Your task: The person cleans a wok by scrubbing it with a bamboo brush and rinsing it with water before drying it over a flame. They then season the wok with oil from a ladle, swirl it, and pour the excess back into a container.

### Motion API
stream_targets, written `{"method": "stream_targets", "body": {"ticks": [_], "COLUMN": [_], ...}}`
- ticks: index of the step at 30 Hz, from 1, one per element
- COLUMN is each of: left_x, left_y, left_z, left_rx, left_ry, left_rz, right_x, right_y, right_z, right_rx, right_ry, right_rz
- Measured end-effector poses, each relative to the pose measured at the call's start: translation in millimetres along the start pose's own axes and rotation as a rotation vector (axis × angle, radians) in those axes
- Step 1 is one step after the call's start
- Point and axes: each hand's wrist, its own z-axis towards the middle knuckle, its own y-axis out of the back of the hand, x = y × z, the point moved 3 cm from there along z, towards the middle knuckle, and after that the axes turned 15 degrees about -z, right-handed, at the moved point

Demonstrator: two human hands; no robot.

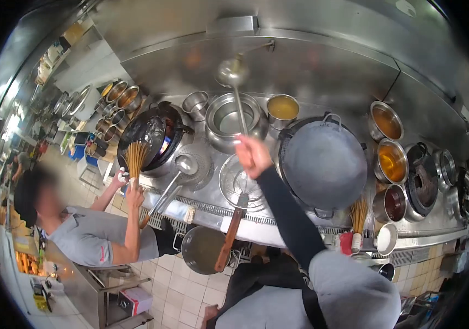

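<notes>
My right hand [253,156] is closed around the long handle of a metal ladle [242,112], its bowl raised toward the back wall beside a tap spout [256,47]. Beneath the ladle stands a large steel pot [212,129]. A wire strainer [224,181] with a wooden handle [229,236] lies below my hand, the handle jutting over the counter edge. To the right of my forearm sits a big grey wok [322,164]. Low in the view, my left hand [210,313] shows only as a small patch beside my body, its fingers hidden.
On the left, a co-worker holds a bamboo brush [135,159] at a tilted dark wok [144,137]. Another ladle [185,164] rests on a perforated strainer. Pots of yellow liquid [283,107] and orange liquid [392,162] flank the big wok. A pot [201,249] hangs off the front edge.
</notes>
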Motion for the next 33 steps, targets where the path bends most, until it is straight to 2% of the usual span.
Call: {"method": "stream_targets", "body": {"ticks": [2, 4, 6, 8, 9, 11, 13, 15, 17, 20, 26, 30, 31, 33], "left_x": [-7, -19, -35, -51, -58, -74, -79, -68, -51, -49, -29, 2, 3, 6], "left_y": [-12, -23, -35, -40, -42, -41, -38, -27, -12, -6, 4, 14, 15, 16], "left_z": [-42, -69, -81, -94, -102, -110, -103, -68, -19, 4, 26, 52, 56, 75], "left_rx": [0.012, 0.012, 0.009, 0.0, -0.007, -0.02, -0.025, 0.003, 0.047, 0.051, 0.319, 0.403, 0.425, 0.489], "left_ry": [-0.052, -0.095, -0.121, -0.136, -0.136, -0.136, -0.126, -0.1, -0.064, -0.074, -0.508, -0.723, -0.534, -0.637], "left_rz": [0.196, 0.311, 0.359, 0.387, 0.395, 0.366, 0.257, -0.027, -0.347, -0.469, 0.37, 1.06, 0.979, 1.073], "right_x": [-17, -44, -30, -35, -28, -22, -29, -44, -25, -4, 9, 43, 50, 64], "right_y": [-13, 50, 103, 159, 154, 143, 168, 226, 172, 122, 105, 44, 36, 18], "right_z": [-51, -40, -17, 14, 19, 38, 73, 115, 94, 42, -52, -143, -164, -205], "right_rx": [-0.372, -0.59, -0.67, -0.69, -0.682, -0.523, -0.381, -0.257, -0.237, -0.309, -0.204, -0.247, -0.268, -0.326], "right_ry": [-0.062, -0.061, -0.207, 0.042, -0.096, -0.158, -0.144, -0.444, -0.567, -0.553, -0.431, -0.358, -0.338, -0.308], "right_rz": [0.094, -0.389, -1.057, -1.821, -1.891, -1.989, -2.087, -0.824, 0.189, 0.375, 0.434, 0.396, 0.385, 0.308]}}
